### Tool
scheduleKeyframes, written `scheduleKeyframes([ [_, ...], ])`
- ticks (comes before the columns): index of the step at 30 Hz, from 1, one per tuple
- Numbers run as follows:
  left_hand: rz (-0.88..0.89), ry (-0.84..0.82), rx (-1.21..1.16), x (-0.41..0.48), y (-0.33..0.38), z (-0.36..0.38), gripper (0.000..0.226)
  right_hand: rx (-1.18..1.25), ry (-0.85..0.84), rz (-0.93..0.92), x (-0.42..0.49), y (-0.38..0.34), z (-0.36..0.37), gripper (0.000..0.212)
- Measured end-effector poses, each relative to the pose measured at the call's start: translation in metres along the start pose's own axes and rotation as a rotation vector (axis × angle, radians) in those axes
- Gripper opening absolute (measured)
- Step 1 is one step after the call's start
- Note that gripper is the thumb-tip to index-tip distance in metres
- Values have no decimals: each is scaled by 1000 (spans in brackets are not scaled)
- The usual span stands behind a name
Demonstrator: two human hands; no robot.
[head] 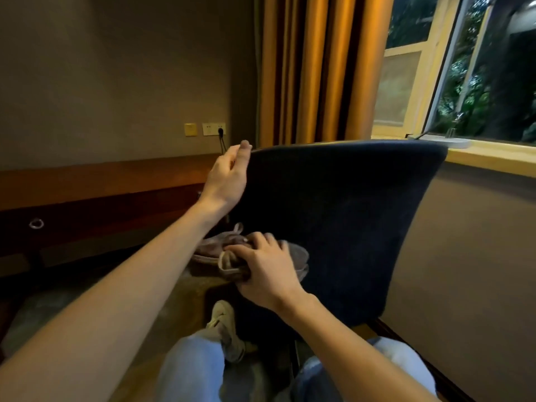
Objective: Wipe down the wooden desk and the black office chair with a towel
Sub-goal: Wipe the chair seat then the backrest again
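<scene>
— Grey-brown towel [295, 253]: position relative to fingers?
— Bunched directly beneath fingers [262, 240] of right hand [266, 268]. Pale hem pinched at thumb side; loose folds spilling past fingertips and out to their left.
— Right-hand finger state?
— Curled and clamped on towel, pressing cloth against lower left area of backrest of black office chair [348, 221].
— Backrest surface at contact point?
— Dark woven fabric, broad face turned toward both hands, extending up and to right of right-hand fingers.
— Left hand [229, 175]?
— Raised well above right-hand fingers, at upper left corner of backrest. Fingers curled along edge, one fingertip [246, 145] hooked over top corner, gripping chair. Well apart from towel.
— Wooden desk [101, 175]?
— Left of both hands, beyond left-hand fingers, set against wall. Well apart from towel.
— Other items around fingers?
— Wall socket [214, 129] with dark plug just above left fingertips. Orange curtain [319, 68] above and behind backrest. Window [478, 68] far to right of both hands. Pale shoe [224, 323] on floor below right hand.
</scene>
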State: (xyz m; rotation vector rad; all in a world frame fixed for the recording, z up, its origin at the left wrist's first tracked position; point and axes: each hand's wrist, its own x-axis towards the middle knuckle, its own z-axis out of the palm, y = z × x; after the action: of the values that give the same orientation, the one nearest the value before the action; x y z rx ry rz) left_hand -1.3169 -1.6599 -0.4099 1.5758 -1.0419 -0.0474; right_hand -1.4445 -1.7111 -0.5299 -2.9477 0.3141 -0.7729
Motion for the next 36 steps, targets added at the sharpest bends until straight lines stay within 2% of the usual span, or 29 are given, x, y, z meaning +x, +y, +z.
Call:
scheduleKeyframes([
  [2,15,-4,64,13,1,-2,70,-146,185,-32,-9,24,-13,62],
  [4,5,21,31,20,-5,-5,65,-207,429,-58,-12,51,-26,64],
  [6,-41,42,-124,20,-12,-9,67,-260,620,-74,-6,67,-46,64],
  [8,-73,77,-277,18,-20,-11,71,-329,709,-72,13,73,-67,65],
  [12,-191,148,-502,17,-38,-18,73,-448,697,-153,69,67,-90,64],
  [15,-259,188,-559,16,-72,-28,70,-495,667,-212,107,55,-72,67],
  [18,-326,199,-671,18,-97,-31,76,-449,699,-177,125,48,-29,60],
  [22,-244,142,-696,26,-124,-40,87,-522,453,-373,95,76,86,54],
  [24,-218,91,-736,31,-135,-48,90,-558,379,-408,79,97,131,58],
  [27,-196,52,-687,29,-145,-41,93,-579,295,-422,64,110,144,61],
  [29,-276,124,-678,29,-155,-30,91,-623,248,-491,64,110,132,57],
  [31,-402,111,-649,26,-166,-20,93,-596,313,-506,75,102,107,50],
  [34,-613,81,-709,12,-187,-10,89,-465,580,-461,98,68,44,41],
  [36,-660,101,-680,4,-201,-6,83,-447,759,-402,120,45,2,42],
])
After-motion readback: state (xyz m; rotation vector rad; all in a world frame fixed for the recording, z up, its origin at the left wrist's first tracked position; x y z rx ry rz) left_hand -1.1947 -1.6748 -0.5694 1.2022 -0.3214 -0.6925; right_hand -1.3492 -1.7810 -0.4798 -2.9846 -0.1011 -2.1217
